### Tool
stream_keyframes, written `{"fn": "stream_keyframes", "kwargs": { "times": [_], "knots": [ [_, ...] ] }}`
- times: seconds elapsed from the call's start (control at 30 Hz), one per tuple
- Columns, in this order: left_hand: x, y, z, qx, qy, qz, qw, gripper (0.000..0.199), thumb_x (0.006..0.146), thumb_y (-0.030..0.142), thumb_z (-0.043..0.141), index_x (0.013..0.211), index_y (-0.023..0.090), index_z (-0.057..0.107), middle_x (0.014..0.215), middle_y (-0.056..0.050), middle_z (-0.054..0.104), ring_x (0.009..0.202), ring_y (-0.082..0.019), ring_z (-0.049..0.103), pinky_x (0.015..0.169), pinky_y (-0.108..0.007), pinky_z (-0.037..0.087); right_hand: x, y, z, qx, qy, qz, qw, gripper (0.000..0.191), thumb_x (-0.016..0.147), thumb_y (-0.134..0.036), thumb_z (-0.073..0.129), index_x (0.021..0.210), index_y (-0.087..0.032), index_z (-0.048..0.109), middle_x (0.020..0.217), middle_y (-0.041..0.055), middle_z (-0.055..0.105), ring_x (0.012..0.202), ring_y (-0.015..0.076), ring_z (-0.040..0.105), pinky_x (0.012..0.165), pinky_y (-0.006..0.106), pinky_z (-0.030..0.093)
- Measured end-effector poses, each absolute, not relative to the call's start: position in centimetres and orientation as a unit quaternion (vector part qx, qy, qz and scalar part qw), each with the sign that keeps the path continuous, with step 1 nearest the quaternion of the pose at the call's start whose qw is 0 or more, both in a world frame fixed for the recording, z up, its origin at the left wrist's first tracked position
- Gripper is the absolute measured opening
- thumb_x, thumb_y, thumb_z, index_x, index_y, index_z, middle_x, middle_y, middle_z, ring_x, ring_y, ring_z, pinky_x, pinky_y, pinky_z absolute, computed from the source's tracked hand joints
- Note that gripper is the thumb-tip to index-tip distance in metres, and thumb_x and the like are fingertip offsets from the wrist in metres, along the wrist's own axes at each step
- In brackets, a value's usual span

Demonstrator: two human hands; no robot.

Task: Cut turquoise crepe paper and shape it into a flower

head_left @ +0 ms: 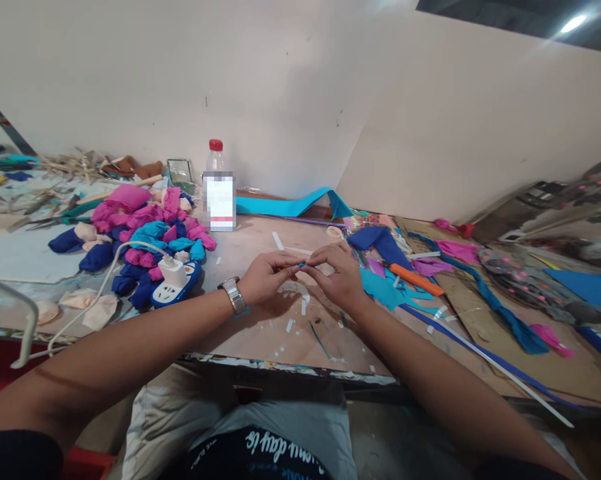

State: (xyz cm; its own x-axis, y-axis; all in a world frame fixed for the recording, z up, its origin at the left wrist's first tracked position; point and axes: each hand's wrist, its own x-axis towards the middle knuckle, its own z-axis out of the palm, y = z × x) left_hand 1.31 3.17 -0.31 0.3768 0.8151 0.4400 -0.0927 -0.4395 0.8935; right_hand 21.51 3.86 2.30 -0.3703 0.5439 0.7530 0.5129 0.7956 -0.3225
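Note:
Over the middle of the table, my left hand [264, 279] and my right hand [338, 275] meet fingertip to fingertip. Both pinch a small blue piece [301, 265], mostly hidden by the fingers; it could be cloth or foam, I cannot tell which. A metal watch [233, 295] is on my left wrist. Below the hands lie white paper scraps [290, 326] and a thin dark strip [320, 340]. Just right of my right hand are turquoise cloth scraps [380, 288] and a dark blue piece [378, 243].
At left sits a pile of pink and blue cloth bundles [135, 217] beside a power strip [173, 288] with a white plug and cable. A red-capped bottle [215, 160] stands behind. To the right lie an orange-handled cutter [416, 280], long strips [505, 373] and cardboard [480, 313].

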Motion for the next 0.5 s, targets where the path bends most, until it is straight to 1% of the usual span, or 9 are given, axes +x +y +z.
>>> {"fn": "stream_keyframes", "kwargs": {
  "times": [0.13, 0.23, 0.3, 0.37, 0.4, 0.43, 0.5],
  "knots": [
    [1.32, 3.13, -0.25, 0.692, 0.275, 0.481, 0.462, 0.038, 0.095, 0.047, 0.063, 0.114, 0.018, 0.079, 0.118, -0.012, 0.075, 0.091, -0.018, 0.072, 0.076, -0.027, 0.062, 21.44, 3.91, 2.15, -0.326, -0.827, 0.026, 0.457, 0.022, 0.091, -0.042, 0.074, 0.081, -0.024, 0.066, 0.083, 0.0024, 0.076, 0.08, 0.0213, 0.071, 0.086, 0.045, 0.045],
    [1.31, 3.14, -0.31, 0.701, 0.283, 0.468, 0.458, 0.041, 0.096, 0.049, 0.06, 0.117, 0.019, 0.078, 0.121, -0.012, 0.073, 0.089, -0.017, 0.072, 0.076, -0.028, 0.061, 21.45, 3.94, 2.07, -0.338, -0.828, 0.038, 0.445, 0.022, 0.089, -0.044, 0.076, 0.082, -0.025, 0.068, 0.084, 0.0027, 0.076, 0.082, 0.0222, 0.07, 0.087, 0.045, 0.045],
    [1.3, 3.15, -0.35, 0.712, 0.28, 0.467, 0.443, 0.04, 0.097, 0.048, 0.058, 0.118, 0.02, 0.077, 0.122, -0.012, 0.073, 0.097, -0.019, 0.072, 0.083, -0.03, 0.06, 21.49, 3.94, 2.06, -0.342, -0.832, 0.042, 0.435, 0.02, 0.088, -0.043, 0.077, 0.085, -0.025, 0.07, 0.086, 0.0027, 0.077, 0.084, 0.0223, 0.07, 0.088, 0.045, 0.045],
    [1.3, 3.14, -0.34, 0.723, 0.272, 0.475, 0.422, 0.037, 0.098, 0.045, 0.058, 0.119, 0.022, 0.077, 0.124, -0.011, 0.073, 0.112, -0.022, 0.068, 0.097, -0.033, 0.057, 21.52, 3.94, 2.08, -0.344, -0.833, 0.036, 0.433, 0.018, 0.087, -0.041, 0.079, 0.086, -0.025, 0.071, 0.088, 0.0025, 0.077, 0.085, 0.0222, 0.07, 0.09, 0.045, 0.045],
    [1.31, 3.12, -0.32, 0.726, 0.269, 0.478, 0.415, 0.036, 0.098, 0.044, 0.057, 0.12, 0.023, 0.077, 0.125, -0.011, 0.072, 0.118, -0.023, 0.066, 0.101, -0.034, 0.055, 21.52, 3.93, 2.1, -0.344, -0.831, 0.031, 0.435, 0.017, 0.087, -0.04, 0.079, 0.085, -0.025, 0.071, 0.088, 0.0024, 0.077, 0.085, 0.0222, 0.07, 0.091, 0.045, 0.045],
    [1.33, 3.1, -0.3, 0.727, 0.267, 0.479, 0.414, 0.036, 0.098, 0.044, 0.057, 0.122, 0.024, 0.076, 0.128, -0.011, 0.071, 0.12, -0.023, 0.065, 0.102, -0.035, 0.054, 21.51, 3.93, 2.12, -0.344, -0.829, 0.025, 0.439, 0.016, 0.088, -0.04, 0.079, 0.085, -0.025, 0.072, 0.088, 0.0024, 0.077, 0.085, 0.0223, 0.07, 0.092, 0.046, 0.044],
    [1.35, 3.03, -0.26, 0.724, 0.265, 0.472, 0.429, 0.04, 0.099, 0.045, 0.055, 0.127, 0.023, 0.073, 0.135, -0.013, 0.067, 0.114, -0.022, 0.067, 0.094, -0.033, 0.057, 21.47, 3.92, 2.19, -0.343, -0.825, 0.017, 0.449, 0.015, 0.088, -0.039, 0.078, 0.084, -0.026, 0.072, 0.087, 0.0025, 0.077, 0.086, 0.0228, 0.07, 0.092, 0.046, 0.045]
  ]
}}
